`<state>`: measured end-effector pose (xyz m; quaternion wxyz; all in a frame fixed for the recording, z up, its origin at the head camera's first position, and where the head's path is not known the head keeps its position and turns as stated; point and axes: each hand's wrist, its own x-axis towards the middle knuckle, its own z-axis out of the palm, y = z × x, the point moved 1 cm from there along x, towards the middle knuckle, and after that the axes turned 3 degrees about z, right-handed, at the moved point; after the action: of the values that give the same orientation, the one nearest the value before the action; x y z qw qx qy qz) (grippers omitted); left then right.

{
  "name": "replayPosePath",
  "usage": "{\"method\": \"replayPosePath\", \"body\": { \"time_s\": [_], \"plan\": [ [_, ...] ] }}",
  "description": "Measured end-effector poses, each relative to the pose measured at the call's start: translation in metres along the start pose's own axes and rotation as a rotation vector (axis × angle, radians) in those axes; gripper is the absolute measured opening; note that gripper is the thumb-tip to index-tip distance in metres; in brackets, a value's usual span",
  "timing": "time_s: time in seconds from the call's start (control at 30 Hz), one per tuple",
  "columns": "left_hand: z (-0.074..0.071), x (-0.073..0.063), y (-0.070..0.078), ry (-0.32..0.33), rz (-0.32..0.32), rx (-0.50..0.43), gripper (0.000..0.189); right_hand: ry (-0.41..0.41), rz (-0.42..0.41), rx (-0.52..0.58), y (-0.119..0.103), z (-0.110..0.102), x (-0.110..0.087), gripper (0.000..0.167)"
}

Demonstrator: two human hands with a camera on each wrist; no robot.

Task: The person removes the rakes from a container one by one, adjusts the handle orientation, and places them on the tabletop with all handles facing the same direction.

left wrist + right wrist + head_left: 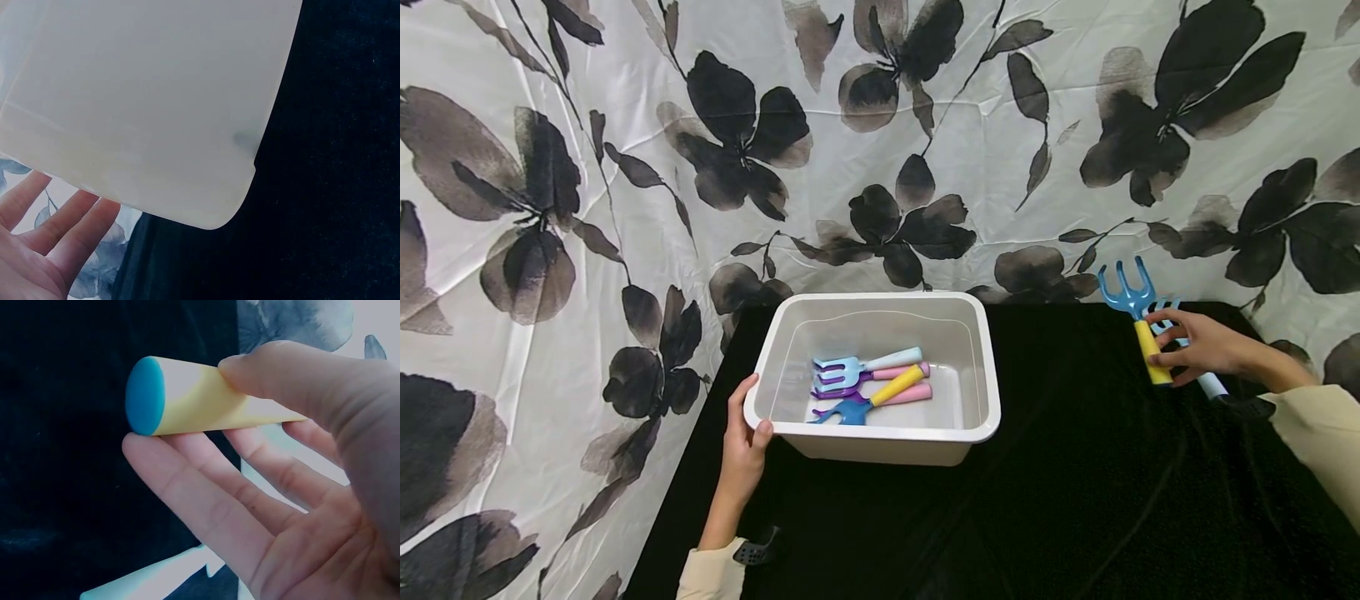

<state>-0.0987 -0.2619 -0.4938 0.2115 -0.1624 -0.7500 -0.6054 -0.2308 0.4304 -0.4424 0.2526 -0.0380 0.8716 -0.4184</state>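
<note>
At the right, my right hand (pixel 1206 343) pinches the yellow handle of a small hand fork (pixel 1150 350) with blue tines, held raised with the tines away from me. In the right wrist view, thumb and fingers are on opposite sides of the yellow handle (pixel 194 394), its blue end cap showing. Below that hand lies a light blue hand fork (pixel 1212 386), partly covered. My left hand (pixel 745 446) grips the left front corner of a white plastic bin (pixel 880 432), thumb over the rim. The left wrist view shows its fingers against the bin's edge.
Inside the bin lie several small hand forks: a light blue one (pixel 891 359), purple ones with pink handles (pixel 917 392), and a blue one with a yellow handle (pixel 898 383). A black cloth (pixel 1037 500) covers the table. Floral fabric (pixel 850 150) hangs behind and left.
</note>
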Motion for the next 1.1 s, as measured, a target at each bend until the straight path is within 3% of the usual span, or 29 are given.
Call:
{"method": "replayPosePath", "body": {
  "time_s": [0.6,0.8,1.1],
  "plan": [
    [-0.002,0.002,0.003,-0.002,-0.006,0.002,0.065,-0.204,0.179,0.072,0.038,0.006,0.006,0.078],
    [-0.001,0.003,0.002,-0.002,0.008,-0.005,0.065,-0.206,0.203,0.043,0.037,0.003,0.008,0.077],
    [-0.001,0.004,0.003,-0.007,-0.022,0.01,0.065,-0.128,0.193,-0.146,0.034,0.0,0.012,0.063]
  ]
}}
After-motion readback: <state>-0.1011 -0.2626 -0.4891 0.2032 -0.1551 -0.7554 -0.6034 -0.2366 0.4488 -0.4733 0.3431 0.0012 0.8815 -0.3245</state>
